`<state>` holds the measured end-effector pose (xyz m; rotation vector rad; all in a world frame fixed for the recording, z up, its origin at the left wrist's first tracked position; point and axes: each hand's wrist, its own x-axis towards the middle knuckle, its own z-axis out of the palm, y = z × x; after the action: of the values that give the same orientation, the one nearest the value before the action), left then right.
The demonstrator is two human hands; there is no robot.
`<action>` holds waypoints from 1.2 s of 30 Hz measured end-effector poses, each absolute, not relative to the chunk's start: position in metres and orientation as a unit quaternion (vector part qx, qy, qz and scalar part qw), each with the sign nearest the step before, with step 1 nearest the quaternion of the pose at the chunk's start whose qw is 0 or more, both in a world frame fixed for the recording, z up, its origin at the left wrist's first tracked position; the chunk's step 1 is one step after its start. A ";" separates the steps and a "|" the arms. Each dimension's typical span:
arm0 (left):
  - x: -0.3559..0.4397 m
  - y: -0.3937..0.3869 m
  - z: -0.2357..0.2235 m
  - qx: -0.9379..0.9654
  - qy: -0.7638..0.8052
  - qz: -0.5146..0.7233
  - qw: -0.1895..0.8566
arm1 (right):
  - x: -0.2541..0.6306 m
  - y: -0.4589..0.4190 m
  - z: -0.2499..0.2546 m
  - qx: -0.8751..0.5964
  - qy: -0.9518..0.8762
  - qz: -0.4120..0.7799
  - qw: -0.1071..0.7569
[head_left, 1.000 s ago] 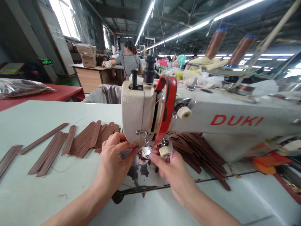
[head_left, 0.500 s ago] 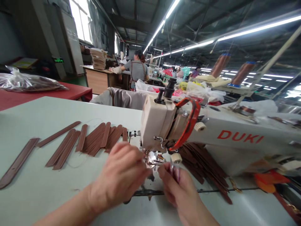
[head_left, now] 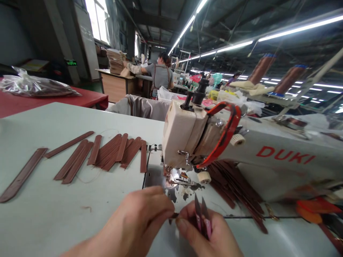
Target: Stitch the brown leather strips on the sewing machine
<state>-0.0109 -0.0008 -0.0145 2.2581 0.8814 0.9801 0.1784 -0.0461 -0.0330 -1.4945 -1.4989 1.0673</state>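
Near the bottom edge, my left hand [head_left: 142, 217] is closed in a pinch on the end of a small brown strip [head_left: 174, 215]. My right hand [head_left: 206, 232] meets it there and is closed round pink thread snips [head_left: 203, 217], whose dark blades point up. Both hands sit in front of the white DUKI sewing machine [head_left: 241, 150], a short way back from its presser foot [head_left: 177, 178]. Most of the pinched strip is hidden by my fingers.
Several brown leather strips [head_left: 107, 155] lie fanned on the pale table [head_left: 53, 192] to the left, another heap [head_left: 235, 189] under the machine arm. A bagged bundle [head_left: 34, 87] rests on a red table. A person [head_left: 160, 75] works at a far bench. Thread cones [head_left: 261, 69] stand at the right.
Both hands have drawn back from the presser foot toward me. The snips' blades now show in my right hand. The view has swung left and down.
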 end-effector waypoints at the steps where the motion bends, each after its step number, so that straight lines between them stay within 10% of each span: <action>1: -0.013 0.008 -0.013 0.819 0.365 0.358 0.260 | 0.182 -0.037 -0.030 -0.580 -0.637 0.366 0.351; 9: -0.001 0.064 -0.033 0.787 0.457 0.360 0.205 | 0.199 0.030 -0.033 -0.538 -0.788 -0.044 0.295; 36: -0.001 0.063 -0.042 0.784 0.425 0.394 0.222 | 0.222 0.034 -0.062 -0.595 -0.758 0.095 0.252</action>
<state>-0.0007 0.0634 -0.0425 2.1654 1.1748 1.0890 0.2217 0.0340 -0.0619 -1.6168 -2.0601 0.2573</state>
